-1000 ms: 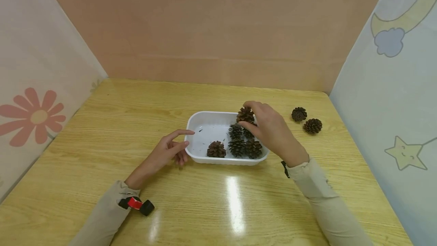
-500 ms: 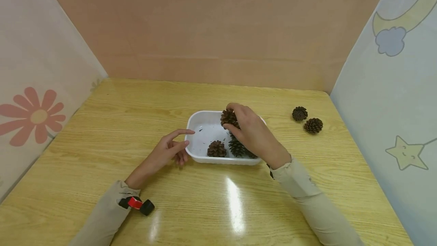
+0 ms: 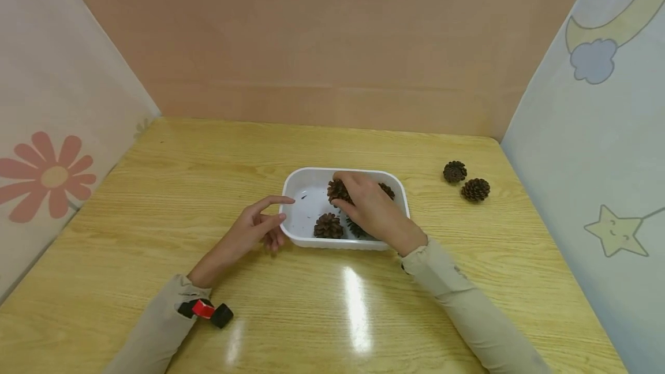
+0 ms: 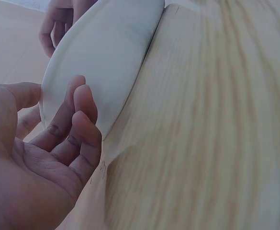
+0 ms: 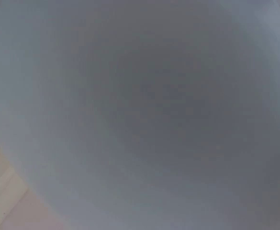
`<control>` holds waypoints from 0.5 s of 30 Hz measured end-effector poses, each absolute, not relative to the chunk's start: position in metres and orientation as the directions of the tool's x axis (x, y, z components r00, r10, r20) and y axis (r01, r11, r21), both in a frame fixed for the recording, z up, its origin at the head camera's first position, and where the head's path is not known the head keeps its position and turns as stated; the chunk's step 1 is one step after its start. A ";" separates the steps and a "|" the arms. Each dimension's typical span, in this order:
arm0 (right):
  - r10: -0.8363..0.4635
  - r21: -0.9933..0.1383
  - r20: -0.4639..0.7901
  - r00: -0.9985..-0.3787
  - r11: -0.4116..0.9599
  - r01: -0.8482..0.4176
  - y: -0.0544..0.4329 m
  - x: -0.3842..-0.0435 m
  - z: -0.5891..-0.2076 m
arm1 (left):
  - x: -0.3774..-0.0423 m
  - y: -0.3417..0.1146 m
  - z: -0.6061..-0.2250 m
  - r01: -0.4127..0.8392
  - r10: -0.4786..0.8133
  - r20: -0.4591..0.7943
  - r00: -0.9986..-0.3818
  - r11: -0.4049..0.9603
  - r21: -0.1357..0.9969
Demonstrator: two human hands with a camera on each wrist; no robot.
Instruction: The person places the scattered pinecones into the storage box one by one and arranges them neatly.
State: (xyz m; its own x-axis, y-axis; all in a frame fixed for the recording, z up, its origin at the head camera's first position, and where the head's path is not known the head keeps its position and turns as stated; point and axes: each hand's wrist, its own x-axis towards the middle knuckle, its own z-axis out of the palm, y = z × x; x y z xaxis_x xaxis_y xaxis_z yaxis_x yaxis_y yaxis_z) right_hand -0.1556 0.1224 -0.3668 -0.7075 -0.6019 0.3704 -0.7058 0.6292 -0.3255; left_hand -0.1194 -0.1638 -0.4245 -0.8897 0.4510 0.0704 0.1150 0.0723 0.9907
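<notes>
My right hand [image 3: 371, 204] reaches into a white tray [image 3: 345, 245] and grips a brown pine cone [image 3: 336, 190] between thumb and fingers. Another pine cone [image 3: 328, 226] sits near the tray's front wall. A dark cone [image 3: 355, 229] shows partly beneath the right hand, and one more cone [image 3: 387, 190] peeks out behind it; the hand may cover others. At the tray's left end my left hand [image 3: 258, 224] rests on the rim with index finger and thumb, its other fingers loosely bent against the outer wall [image 4: 113, 52]. The right wrist view shows only the tray's blurred pale wall [image 5: 144, 115].
Two pine cones [image 3: 454, 172] lie on the wooden table [image 3: 249, 154] to the right of the tray. Small dark flakes [image 3: 303, 196] are scattered on the tray's floor. Printed sheets stand at the left, back and right of the table.
My right hand has moved left and down with the pine cone, from the tray's back right toward its middle. The left hand has stayed at the rim.
</notes>
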 end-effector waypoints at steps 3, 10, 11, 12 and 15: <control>-0.610 -0.329 0.367 -0.702 0.620 -0.712 0.122 -0.156 -0.371 | -0.119 -0.164 -0.424 0.115 0.451 0.069 -0.890 0.075 0.991; -0.626 -0.324 0.346 -0.698 0.619 -0.716 0.120 -0.157 -0.378 | -0.119 -0.163 -0.424 0.121 0.450 0.074 -0.890 0.076 0.990; -0.627 -0.323 0.346 -0.698 0.618 -0.716 0.120 -0.158 -0.379 | -0.119 -0.163 -0.424 0.122 0.451 0.075 -0.890 0.075 0.990; -0.628 -0.324 0.345 -0.697 0.618 -0.717 0.120 -0.158 -0.380 | -0.119 -0.163 -0.423 0.123 0.450 0.076 -0.890 0.075 0.990; -0.630 -0.320 0.340 -0.698 0.620 -0.716 0.120 -0.158 -0.382 | -0.119 -0.164 -0.423 0.122 0.452 0.075 -0.889 0.076 0.990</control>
